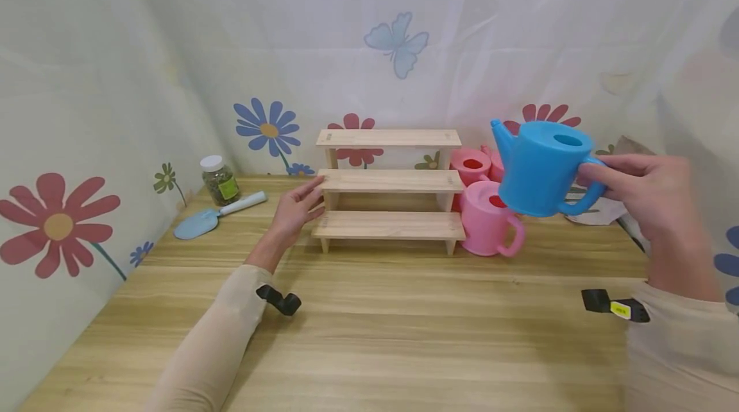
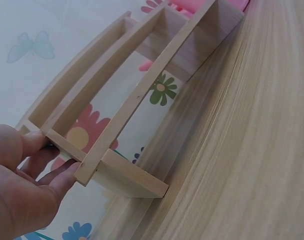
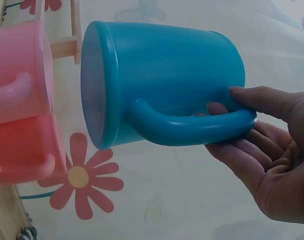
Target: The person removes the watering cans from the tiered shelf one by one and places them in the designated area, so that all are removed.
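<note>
A blue watering can (image 1: pixel 543 168) hangs in the air at the right, spout pointing left, above the table (image 1: pixel 404 322). My right hand (image 1: pixel 594 181) pinches its handle, thumb on top and fingers beneath; the right wrist view shows this hand (image 3: pixel 227 120) on the can (image 3: pixel 167 65). A three-step wooden shelf (image 1: pixel 389 184) stands at the back centre. My left hand (image 1: pixel 312 197) rests with straight fingers against its left end. In the left wrist view the fingers (image 2: pixel 57 175) touch the shelf (image 2: pixel 137 100) at its side panel.
A pink watering can (image 1: pixel 487 219) stands just right of the shelf, with two more pink ones (image 1: pixel 470 165) behind it. A lidded jar (image 1: pixel 219 180) and a light blue trowel (image 1: pixel 216 216) lie at the back left. Curtains with flower prints close in the left and back sides.
</note>
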Demonstrator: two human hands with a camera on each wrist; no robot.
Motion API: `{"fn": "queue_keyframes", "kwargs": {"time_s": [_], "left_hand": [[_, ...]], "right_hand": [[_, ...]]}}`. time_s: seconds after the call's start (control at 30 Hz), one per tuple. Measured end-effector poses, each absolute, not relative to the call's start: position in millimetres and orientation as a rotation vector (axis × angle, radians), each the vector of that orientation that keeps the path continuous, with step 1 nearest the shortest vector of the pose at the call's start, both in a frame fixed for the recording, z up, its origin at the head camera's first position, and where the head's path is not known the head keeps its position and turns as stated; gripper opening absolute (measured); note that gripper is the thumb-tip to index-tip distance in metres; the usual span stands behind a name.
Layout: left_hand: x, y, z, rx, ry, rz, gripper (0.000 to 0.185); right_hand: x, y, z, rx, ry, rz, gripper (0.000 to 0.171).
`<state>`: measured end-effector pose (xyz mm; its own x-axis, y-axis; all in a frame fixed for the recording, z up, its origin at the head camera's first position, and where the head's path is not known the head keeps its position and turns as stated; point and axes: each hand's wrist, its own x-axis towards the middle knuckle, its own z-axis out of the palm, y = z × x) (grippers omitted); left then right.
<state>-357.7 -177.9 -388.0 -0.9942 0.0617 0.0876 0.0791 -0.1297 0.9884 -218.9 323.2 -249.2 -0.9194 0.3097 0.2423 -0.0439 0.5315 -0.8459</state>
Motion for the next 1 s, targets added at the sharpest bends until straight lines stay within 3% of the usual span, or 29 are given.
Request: {"fn": "queue_keyframes", "kwargs": {"time_s": [0.23, 0.5, 1.0], "left_hand": [[-359, -180, -390, -0.181, -2.065, -2.348, 0.038], [-346, -177, -380, -0.197, -2.087, -2.358, 0.039], [-360, -179, -391, -0.185, -2.059, -2.349, 0.037]], "right_hand": [[-220, 353, -255, -0.152, -2.408, 1.389, 0.046], [-233, 369, -274, -0.224, -2.669, 1.113, 0.079], [-254, 376, -296, -0.114, -2.889, 1.193, 0.077]]}}
